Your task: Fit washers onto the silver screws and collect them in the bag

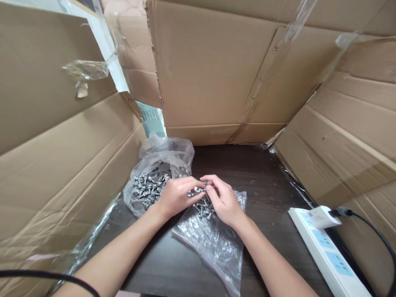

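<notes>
Head view: at frame centre your left hand (pixel 176 196) and right hand (pixel 224 202) meet, fingertips pinched together on a small washer (pixel 197 190) between them. Loose bolts (pixel 204 208) lie just below on a flat plastic bag (pixel 213 243); the open bag of bolts (pixel 150 185) sits left, nearer your left hand.

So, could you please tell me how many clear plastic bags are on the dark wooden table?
2: a crumpled clear plastic bag of metal bolts at the left hand, and a flat one under the right hand. Others may be hidden.
</notes>
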### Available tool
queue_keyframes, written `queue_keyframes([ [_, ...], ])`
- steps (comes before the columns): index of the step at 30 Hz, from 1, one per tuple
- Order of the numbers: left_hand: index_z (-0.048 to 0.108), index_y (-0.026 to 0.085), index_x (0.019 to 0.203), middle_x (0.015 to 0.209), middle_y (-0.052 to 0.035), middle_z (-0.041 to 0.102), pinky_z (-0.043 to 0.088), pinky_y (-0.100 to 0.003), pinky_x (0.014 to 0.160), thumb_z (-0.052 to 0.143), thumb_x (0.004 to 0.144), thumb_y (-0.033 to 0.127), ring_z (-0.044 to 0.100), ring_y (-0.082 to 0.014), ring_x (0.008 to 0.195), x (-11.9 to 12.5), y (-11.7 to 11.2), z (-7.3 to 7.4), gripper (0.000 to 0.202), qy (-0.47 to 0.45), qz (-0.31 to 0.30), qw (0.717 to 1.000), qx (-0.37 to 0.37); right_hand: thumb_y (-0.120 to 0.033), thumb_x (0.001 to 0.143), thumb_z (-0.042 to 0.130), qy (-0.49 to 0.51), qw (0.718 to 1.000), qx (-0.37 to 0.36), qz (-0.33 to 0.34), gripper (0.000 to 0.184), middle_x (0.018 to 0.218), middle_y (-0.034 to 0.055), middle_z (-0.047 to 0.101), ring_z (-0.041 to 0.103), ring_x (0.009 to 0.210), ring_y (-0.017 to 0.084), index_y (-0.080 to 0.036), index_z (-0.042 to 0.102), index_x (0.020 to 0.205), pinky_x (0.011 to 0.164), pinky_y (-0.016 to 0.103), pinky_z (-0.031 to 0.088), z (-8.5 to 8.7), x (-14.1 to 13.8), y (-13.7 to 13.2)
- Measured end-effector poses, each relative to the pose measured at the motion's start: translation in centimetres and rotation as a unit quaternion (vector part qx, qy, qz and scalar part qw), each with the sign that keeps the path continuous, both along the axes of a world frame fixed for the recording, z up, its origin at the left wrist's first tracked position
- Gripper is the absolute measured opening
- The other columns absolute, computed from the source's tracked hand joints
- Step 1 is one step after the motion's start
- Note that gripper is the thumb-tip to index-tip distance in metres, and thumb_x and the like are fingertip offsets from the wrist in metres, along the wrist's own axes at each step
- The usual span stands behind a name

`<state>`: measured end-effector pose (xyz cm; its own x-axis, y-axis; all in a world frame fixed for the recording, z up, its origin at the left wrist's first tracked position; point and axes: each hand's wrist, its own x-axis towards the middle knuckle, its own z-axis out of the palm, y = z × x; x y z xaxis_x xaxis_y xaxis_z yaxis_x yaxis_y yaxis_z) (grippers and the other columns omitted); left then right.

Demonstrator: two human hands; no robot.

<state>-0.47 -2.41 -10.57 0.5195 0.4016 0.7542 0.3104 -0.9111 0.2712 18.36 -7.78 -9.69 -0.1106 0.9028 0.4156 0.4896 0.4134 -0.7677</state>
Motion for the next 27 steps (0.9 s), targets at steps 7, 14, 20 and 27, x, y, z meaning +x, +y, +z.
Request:
queue_keyframes([
  [7,0.073,0.017,0.109,0.094,-0.0020,0.076,0.055,-0.018,0.067,0.072,0.095,0.019,0.068,-0.0088,0.070,0.12,-0.12,0.09,0.014,-0.037,-0.032,0.995,-0.086,-0.028,0.105,0.044,-0.007,0.998,0.046,-0.035,0.027,0.107,0.0077,0.074,0.072,0.095,0.018,-0.018,0.067,0.116,0.084,0.028,0.053,-0.02,-0.28,0.05],
  [14,0.072,0.016,0.105,0.090,-0.0023,0.075,0.056,-0.019,0.066,0.072,0.095,0.019,0.068,-0.0094,0.068,0.22,-0.23,0.09,0.011,-0.034,-0.046,0.994,-0.096,-0.029,0.101,0.046,0.031,0.999,-0.009,-0.043,0.028,0.083,0.0021,0.067,0.062,0.069,0.013,-0.017,0.066,0.116,0.068,0.024,0.048,0.19,0.13,-0.04],
  [20,0.072,0.016,0.107,0.091,-0.0024,0.075,0.055,-0.019,0.066,0.071,0.095,0.017,0.068,-0.0089,0.069,0.08,-0.15,0.06,0.012,-0.029,-0.048,0.995,-0.077,-0.029,0.101,0.046,0.024,0.999,-0.026,-0.029,0.029,0.076,0.0001,0.062,0.056,0.064,0.012,-0.017,0.065,0.118,0.065,0.024,0.044,0.26,0.21,-0.11],
  [27,0.072,0.016,0.106,0.091,-0.0027,0.076,0.056,-0.020,0.067,0.070,0.096,0.019,0.068,-0.0093,0.068,0.02,-0.09,-0.01,0.011,-0.029,-0.039,0.996,-0.076,-0.029,0.100,0.047,0.024,0.999,-0.028,-0.020,0.029,0.077,0.0004,0.061,0.057,0.066,0.013,-0.017,0.065,0.120,0.065,0.024,0.045,0.37,0.19,-0.16],
])
